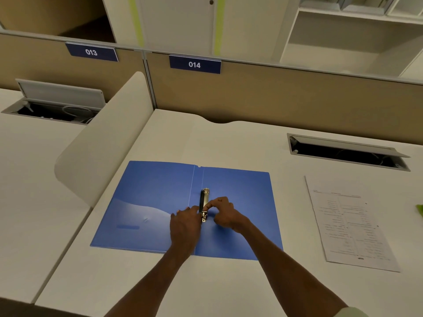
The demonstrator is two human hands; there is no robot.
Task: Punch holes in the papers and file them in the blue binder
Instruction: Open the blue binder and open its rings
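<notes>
- The blue binder (160, 202) lies flat and wide open on the white worktop (229, 282), both covers spread, spine running down its middle.
- On the binder's spine strip sits the ring mechanism (204, 203), a dark bar with metal fittings at its far and near ends.
- Left hand (185, 225) rests palm-down on the binder just left of the ring mechanism, fingers stretched forward and lying loose, fingertips touching the bar's left edge; this grip is apart, clamped on nothing.
- Right hand (225, 212) comes in from the right of the ring mechanism, fingers curled in; thumb and forefinger meet at the bar's near half, pinched on the mechanism by the look of it.
- The near metal ring fitting shows between the two hands; whether the rings stand open or closed, I cannot tell.
- The papers (352, 227) lie face-up on the worktop, well right of the binder and apart from it, printed text showing, slightly skewed.
- A sliver of something green (420, 210) peeks in at the picture's edge, right of the papers.
- Beyond the binder's far right corner, a cable hatch (343, 152) is set open in the worktop.
- Behind the binder, a partition carries a label reading 014 (195, 64).
</notes>
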